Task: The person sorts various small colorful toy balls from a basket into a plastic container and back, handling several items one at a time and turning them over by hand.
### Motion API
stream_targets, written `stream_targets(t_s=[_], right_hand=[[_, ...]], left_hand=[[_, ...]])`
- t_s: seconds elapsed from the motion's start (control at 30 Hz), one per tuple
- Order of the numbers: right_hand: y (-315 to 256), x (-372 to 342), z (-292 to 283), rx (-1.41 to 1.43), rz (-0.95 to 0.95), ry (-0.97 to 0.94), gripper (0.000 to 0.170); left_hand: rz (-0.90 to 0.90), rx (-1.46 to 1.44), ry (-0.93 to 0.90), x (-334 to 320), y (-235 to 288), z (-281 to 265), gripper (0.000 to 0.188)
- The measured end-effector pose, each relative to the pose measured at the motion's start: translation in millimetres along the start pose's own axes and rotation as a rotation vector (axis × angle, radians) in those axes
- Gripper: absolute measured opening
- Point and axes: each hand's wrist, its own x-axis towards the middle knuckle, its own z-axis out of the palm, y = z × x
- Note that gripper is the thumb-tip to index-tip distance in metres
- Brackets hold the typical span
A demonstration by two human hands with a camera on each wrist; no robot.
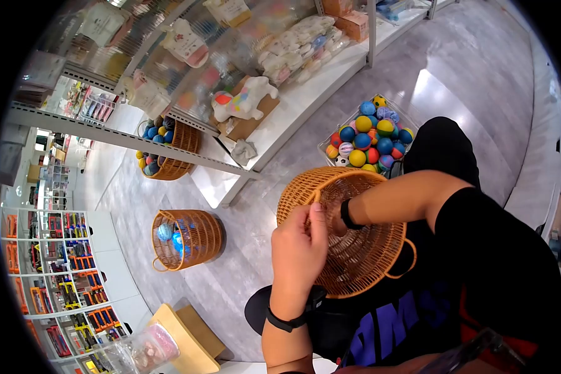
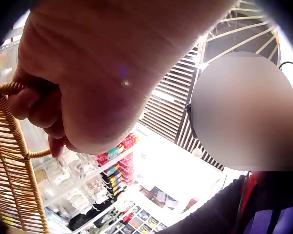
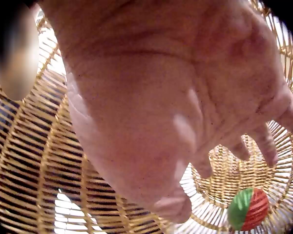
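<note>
A wicker basket (image 1: 368, 265) is tilted, its mouth toward the person's body. The left hand (image 1: 299, 249) grips the loop handle at its rim; in the left wrist view the curled fingers of the left hand (image 2: 44, 107) go round the wicker handle (image 2: 39, 154). Inside the basket reaches the right hand (image 1: 336, 218), mostly hidden from the head view. In the right wrist view the right hand (image 3: 185, 97) has its fingers spread and holds nothing visible. A green and red ball (image 3: 248, 209) lies in the basket beyond the fingertips.
A clear bin of colourful balls (image 1: 363, 141) stands on the floor beside the knee. Another wicker basket (image 1: 196, 240) holds blue balls. White shelving (image 1: 318, 96) with plush goods runs behind; a wooden stand (image 1: 193, 336) is at lower left.
</note>
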Motion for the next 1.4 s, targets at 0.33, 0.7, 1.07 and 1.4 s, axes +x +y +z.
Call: stream_targets(t_s=[0.33, 0.7, 1.07, 1.4], right_hand=[[-16.9, 25.4, 21.4, -0.030, -0.064, -0.248, 0.033], [-62.7, 47.4, -1.2, -0.058, -0.336, -0.074, 0.024], [26.0, -132.8, -157.1, 0.340, -0.171, 0.293, 0.077], [164.3, -276.0, -144.5, 1.212, -0.298, 1.066, 0.057]], left_hand=[[-0.076, -0.060, -0.049, -6.2, -0.5, -17.8, 0.036], [-0.185, 0.024, 0.089, 28.0, -102.0, -38.3, 0.042], [-0.571, -0.456, 0.124, 53.2, -208.6, -72.1, 0.030], [-0.565, -0.759, 0.213, 60.4, -216.4, -81.3, 0.023]])
